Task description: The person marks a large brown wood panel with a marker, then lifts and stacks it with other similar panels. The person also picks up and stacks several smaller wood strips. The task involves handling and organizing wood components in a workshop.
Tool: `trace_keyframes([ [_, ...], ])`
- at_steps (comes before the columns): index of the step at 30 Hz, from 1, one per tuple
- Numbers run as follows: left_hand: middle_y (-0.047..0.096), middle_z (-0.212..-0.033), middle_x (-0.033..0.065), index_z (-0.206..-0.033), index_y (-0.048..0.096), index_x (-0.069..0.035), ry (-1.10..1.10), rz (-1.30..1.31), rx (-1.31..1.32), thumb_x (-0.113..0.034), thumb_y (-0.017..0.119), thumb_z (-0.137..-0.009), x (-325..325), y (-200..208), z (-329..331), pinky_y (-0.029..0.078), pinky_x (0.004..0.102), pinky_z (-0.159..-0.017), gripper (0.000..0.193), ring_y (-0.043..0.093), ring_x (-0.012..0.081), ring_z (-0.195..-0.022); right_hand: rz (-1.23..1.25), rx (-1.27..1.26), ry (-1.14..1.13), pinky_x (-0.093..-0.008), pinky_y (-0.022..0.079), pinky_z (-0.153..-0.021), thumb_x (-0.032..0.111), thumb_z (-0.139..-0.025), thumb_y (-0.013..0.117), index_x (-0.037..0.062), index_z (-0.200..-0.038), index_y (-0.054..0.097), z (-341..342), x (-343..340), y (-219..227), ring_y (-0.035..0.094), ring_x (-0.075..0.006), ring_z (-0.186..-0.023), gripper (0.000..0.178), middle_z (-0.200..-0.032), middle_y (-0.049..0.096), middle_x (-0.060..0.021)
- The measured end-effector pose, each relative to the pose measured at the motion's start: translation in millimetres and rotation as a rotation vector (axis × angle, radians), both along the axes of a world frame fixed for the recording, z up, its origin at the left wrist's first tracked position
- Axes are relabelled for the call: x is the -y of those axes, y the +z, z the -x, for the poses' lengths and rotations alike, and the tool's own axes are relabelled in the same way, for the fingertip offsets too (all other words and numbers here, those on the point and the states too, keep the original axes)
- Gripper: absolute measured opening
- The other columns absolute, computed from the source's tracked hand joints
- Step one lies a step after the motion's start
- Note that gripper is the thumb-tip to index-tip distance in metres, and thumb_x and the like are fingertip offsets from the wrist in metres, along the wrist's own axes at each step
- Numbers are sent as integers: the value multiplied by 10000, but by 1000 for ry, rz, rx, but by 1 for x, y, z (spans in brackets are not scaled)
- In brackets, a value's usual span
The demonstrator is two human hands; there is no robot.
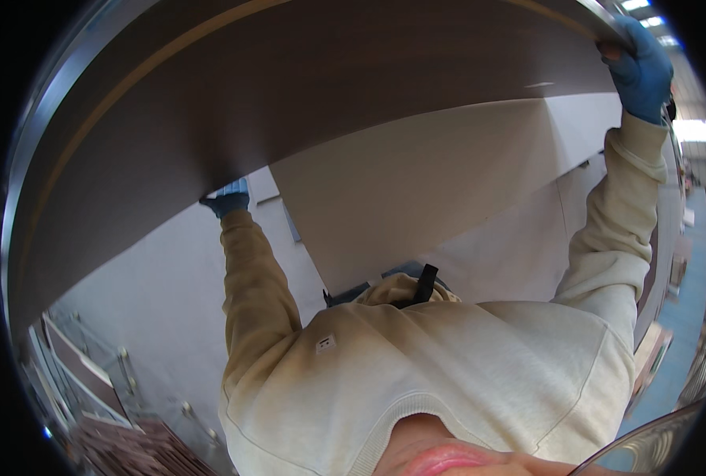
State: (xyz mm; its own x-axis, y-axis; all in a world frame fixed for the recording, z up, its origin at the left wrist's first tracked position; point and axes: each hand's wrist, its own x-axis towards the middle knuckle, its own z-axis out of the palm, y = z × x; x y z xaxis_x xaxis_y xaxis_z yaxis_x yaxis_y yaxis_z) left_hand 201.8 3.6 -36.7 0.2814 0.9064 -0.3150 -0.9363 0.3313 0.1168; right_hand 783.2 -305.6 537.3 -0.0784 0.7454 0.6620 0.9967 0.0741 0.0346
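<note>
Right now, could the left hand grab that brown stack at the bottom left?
Probably not: the left hand is at the edge of the big dark panel, and the brown stack lies well away from it.

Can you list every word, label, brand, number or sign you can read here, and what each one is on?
None can be read.
Small pale patch on the cream sweatshirt: dark marks, too small to make out.
Large dark panel: no lettering visible on the side facing the camera.
</note>
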Motion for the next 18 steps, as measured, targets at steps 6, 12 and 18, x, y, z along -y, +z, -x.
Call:
trace_keyframes([
  [6,465,-1562,105,-1491,504,-126,52,81,-78,-950,374,-762,10,22,-70,294,570,-1205,1108,412,355,-1437,58,-97,-233,-332,440,-506,297,-656,781,86,-703,706,127,-36,22,607,-179,-535,228,-639,679,-17],
  [12,386,-1619,80,-1524,461,-174,32,69,-143,-995,388,-680,-22,25,-97,249,614,-1203,1180,315,361,-1488,-270,-120,-92,-301,529,-664,560,-821,804,31,-847,711,116,-15,11,643,-120,-724,538,-800,690,-25],
  [18,419,-1598,83,-1508,484,-178,-78,148,-141,-910,340,-773,-31,66,-122,273,612,-1189,1047,347,357,-1466,-341,76,-157,-319,501,-636,800,-747,705,45,-819,697,88,4,-2,628,-167,-658,758,-716,648,-46],
])
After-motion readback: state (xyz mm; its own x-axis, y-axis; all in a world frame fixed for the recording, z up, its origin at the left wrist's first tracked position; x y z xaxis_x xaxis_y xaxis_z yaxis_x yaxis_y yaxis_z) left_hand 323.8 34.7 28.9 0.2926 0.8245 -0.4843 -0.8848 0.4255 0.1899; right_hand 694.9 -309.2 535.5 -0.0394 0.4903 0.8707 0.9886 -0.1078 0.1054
